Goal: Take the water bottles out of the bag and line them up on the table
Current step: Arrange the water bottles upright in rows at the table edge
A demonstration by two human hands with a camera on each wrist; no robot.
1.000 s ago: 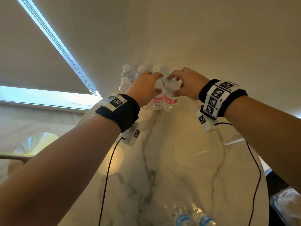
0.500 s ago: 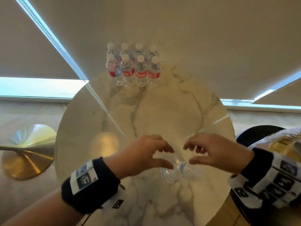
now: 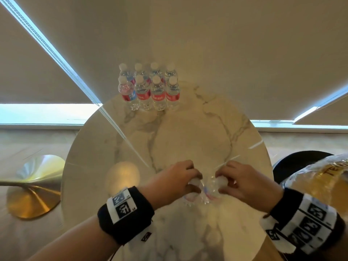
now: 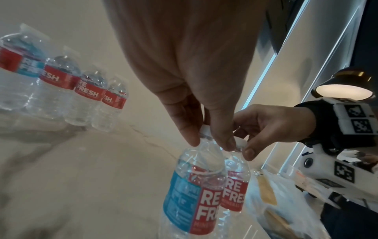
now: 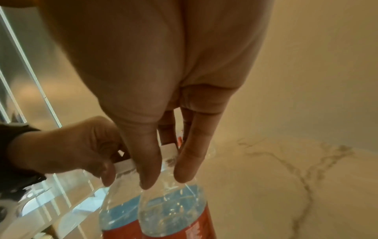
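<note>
The left hand was over the near part of the round marble table, and its thumb and fingers were pinched around the white cap and neck of one water bottle. The right hand was just beside it and held in the same way the cap of a second bottle. The two bottles stood upright, side by side and touching, with red and blue labels; in the head view they were mostly hidden under the hands. From the pictures I could not tell whether their bottoms rested on the table or were slightly above it. At the far edge of the table, well apart from the hands, eight bottles stood in two rows of four, close together, with white caps and red labels. At the right side, beyond the table edge, a clear plastic bag with yellow printing lay on a dark round seat; what was inside it could not be seen. Both wrists carried black bands with white marker blocks. A golden, cone-shaped base stood on the floor at the left of the table.
</note>
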